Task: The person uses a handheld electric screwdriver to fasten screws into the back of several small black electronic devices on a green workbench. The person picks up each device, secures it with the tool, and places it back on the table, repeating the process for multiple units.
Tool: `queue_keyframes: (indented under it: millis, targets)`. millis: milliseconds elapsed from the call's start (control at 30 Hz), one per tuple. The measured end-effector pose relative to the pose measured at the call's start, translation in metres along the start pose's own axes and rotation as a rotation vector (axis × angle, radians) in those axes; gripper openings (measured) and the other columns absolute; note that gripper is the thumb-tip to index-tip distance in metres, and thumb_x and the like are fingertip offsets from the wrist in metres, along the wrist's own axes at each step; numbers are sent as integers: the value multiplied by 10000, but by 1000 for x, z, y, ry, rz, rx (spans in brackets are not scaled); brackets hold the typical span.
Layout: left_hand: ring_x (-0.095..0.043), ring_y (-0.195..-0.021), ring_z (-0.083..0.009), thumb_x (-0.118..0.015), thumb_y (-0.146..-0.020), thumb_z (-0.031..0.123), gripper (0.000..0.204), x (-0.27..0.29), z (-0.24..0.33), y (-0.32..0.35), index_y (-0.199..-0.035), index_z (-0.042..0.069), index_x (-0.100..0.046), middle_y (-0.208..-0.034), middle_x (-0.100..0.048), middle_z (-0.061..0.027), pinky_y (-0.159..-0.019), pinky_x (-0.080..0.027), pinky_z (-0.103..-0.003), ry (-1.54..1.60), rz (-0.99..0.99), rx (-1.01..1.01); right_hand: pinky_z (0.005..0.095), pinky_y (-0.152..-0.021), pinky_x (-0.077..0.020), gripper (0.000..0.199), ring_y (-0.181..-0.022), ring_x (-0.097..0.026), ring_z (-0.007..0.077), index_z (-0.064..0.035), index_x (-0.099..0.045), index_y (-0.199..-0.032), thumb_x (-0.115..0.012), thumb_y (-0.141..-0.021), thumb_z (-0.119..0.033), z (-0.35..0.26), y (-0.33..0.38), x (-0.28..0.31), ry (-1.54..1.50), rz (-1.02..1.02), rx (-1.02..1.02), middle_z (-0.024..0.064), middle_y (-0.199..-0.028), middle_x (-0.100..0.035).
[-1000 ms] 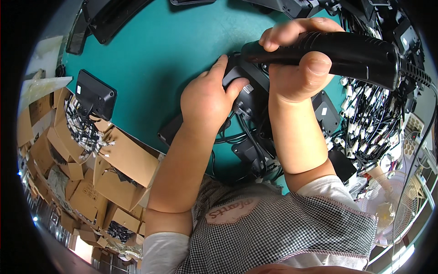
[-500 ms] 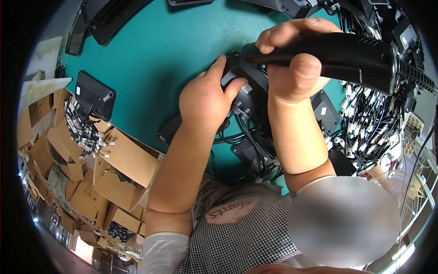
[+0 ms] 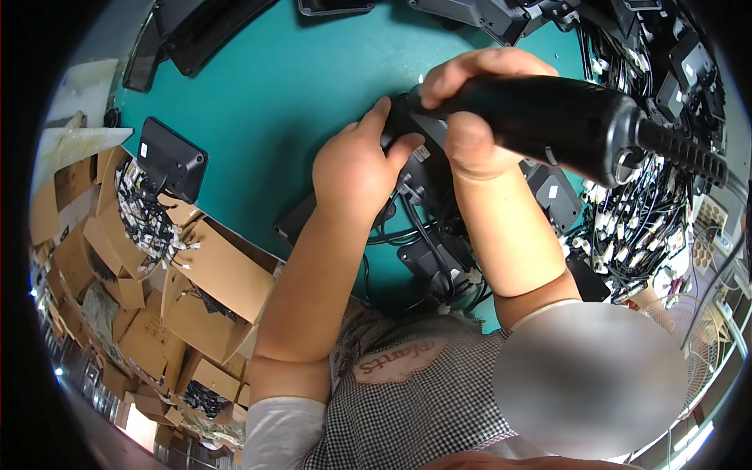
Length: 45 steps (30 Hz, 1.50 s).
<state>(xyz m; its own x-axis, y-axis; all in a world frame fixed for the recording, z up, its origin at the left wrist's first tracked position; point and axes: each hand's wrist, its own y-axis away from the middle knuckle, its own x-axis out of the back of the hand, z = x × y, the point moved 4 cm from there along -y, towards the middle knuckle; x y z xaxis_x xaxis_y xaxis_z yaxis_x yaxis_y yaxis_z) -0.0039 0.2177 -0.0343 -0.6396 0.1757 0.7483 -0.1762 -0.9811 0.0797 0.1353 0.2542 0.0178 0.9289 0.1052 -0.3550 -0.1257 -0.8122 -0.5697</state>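
My left hand grips the left side of a black plastic device housing, its thumb on top and its fingers along the far edge. Small pale labels and black cables show on that housing. My right hand is wrapped round a thick black electric screwdriver, held slanted with its corded end toward the right. The screwdriver's front end is over the far part of the housing, beside my left fingertips. Its very tip is hidden, so I cannot tell whether it touches a screw.
A similar black unit sits at the left edge of the green table, its cables hanging down. Cardboard boxes stand beyond that edge. Bundled cables with white plugs are heaped at the right. More black housings line the far side.
The screwdriver has swung, its corded end now lower and more toward me, and its front end a little further left. My left hand still grips the housing in nearly the same place.
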Motion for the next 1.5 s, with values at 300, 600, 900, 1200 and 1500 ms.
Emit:
queue_keyframes:
  millis: [300,600,900,1200,1500]
  targets:
    - [-600,-683,-221,-622,-818,409,502,20,-8,11,-1147,33,-574,-769,-630,-71,-655,-487,-356,724,-71,359,366,-584,-451,489,-601,-528,210,-167,-537,-1034,-557,-774,-581,-36,-20,-6,-118,338,-75,54,-744,-569]
    - [-395,-1207,-305,-228,-937,534,695,47,9,39,-1320,-30,-360,-1298,-414,-233,-1020,-299,-402,1719,-297,408,363,-553,-426,642,-574,-504,188,-137,-548,-1084,-478,-761,-688,-59,-10,-27,-305,245,-180,40,-754,-538]
    - [-375,-1226,-299,-271,-937,516,687,49,17,47,-1312,-55,-353,-1295,-411,-227,-1037,-284,-412,1703,-282,349,370,-547,-482,631,-554,-543,214,-88,-449,-1101,-512,-784,-631,-51,3,-32,-331,285,-207,83,-738,-543]
    - [-575,-781,-135,-517,-911,148,247,35,-3,61,-1089,-23,-534,-929,-603,-85,-692,-485,-261,1432,-320,493,373,-534,-471,631,-537,-524,203,-105,-472,-1080,-498,-778,-658,-55,-1,-25,-316,371,-228,73,-723,-537]
    - [-468,-640,-71,-554,-875,77,102,34,-1,60,-922,-7,-590,-761,-554,-18,-568,-396,-212,1329,-214,414,372,-521,-456,619,-536,-514,204,-122,-497,-1069,-453,-792,-674,-59,-4,-19,-356,398,-247,53,-712,-543]
